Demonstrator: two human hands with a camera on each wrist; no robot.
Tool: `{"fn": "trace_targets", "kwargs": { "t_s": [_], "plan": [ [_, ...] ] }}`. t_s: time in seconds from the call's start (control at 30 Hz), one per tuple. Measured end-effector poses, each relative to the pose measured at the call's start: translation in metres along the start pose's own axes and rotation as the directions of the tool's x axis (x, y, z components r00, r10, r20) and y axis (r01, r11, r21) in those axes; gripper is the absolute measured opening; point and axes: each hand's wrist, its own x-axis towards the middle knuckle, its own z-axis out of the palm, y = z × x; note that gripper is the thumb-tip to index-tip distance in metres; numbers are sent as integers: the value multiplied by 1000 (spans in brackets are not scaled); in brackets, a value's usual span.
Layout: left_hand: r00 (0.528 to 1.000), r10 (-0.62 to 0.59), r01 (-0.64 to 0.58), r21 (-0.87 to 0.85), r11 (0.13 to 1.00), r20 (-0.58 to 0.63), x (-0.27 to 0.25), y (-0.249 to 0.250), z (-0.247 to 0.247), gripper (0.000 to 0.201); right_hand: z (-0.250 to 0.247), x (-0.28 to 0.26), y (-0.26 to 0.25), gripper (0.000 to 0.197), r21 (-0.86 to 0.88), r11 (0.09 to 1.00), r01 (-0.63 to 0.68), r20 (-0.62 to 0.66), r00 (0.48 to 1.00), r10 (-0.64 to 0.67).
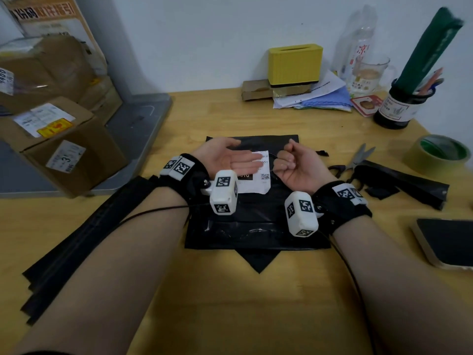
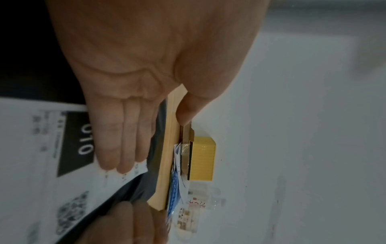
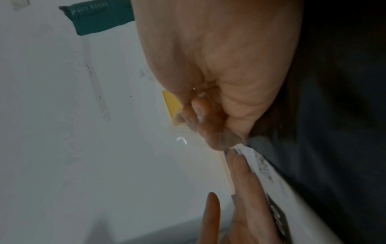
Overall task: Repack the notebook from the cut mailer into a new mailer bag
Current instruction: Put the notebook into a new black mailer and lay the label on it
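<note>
L hand point(image 1: 231, 160) is palm-up over the black mailer point(image 1: 256, 213), its fingers point(image 2: 123, 138) straight & pressed together, tips above the white label point(image 1: 258, 175). R hand point(image 1: 294, 165), just beside those tips, is curled into a loose fist; can't tell if it pinches anything. Scissors point(image 1: 354, 160) & tape roll point(image 1: 439, 156) lie well right of R knuckles. Dark notebook point(image 1: 450, 242) sits near R wrist, apart from mailer.
</note>
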Motion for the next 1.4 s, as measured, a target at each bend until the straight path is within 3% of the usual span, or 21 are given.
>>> {"fn": "trace_targets", "kwargs": {
  "t_s": [0.3,0.53,0.63,0.73,0.8,0.87,1.0,1.17,1.3,1.4],
  "plan": [
    [980,117,-137,-122,983,-159,9,9,-11,38,-1,0,-2,47,0,1000,-21,11,1000,21],
    [929,312,-327,-42,944,-199,1,6,-7,43,1,0,0,45,-12,1000,-15,16,1000,15],
    [963,265,-269,-98,958,-53,-10,2,3,24,1,0,0,46,-14,1000,-2,11,1000,2],
    [992,123,-122,-11,992,43,-13,-9,15,25,1,0,1,44,-26,1000,4,5,1000,-4],
    [999,51,-51,13,999,4,-8,-13,16,30,0,0,0,43,-19,1000,3,5,1000,-3],
    [997,51,-54,-45,998,-57,-2,-10,12,32,0,-1,1,43,-15,1000,-5,4,1000,5],
    [976,98,-119,-101,988,-194,6,6,7,28,-2,-1,2,43,-8,1000,9,-4,1000,-9],
    [943,203,-227,-63,972,-265,10,6,7,36,-2,-2,1,42,66,993,98,-40,995,-95],
    [921,291,-301,3,954,-259,9,-1,9,40,-4,-2,-3,42,145,970,197,-62,980,-190],
    [964,203,-189,91,978,-172,1,0,11,35,-6,1,-6,41,213,950,230,-63,973,-222]
  ]
}}
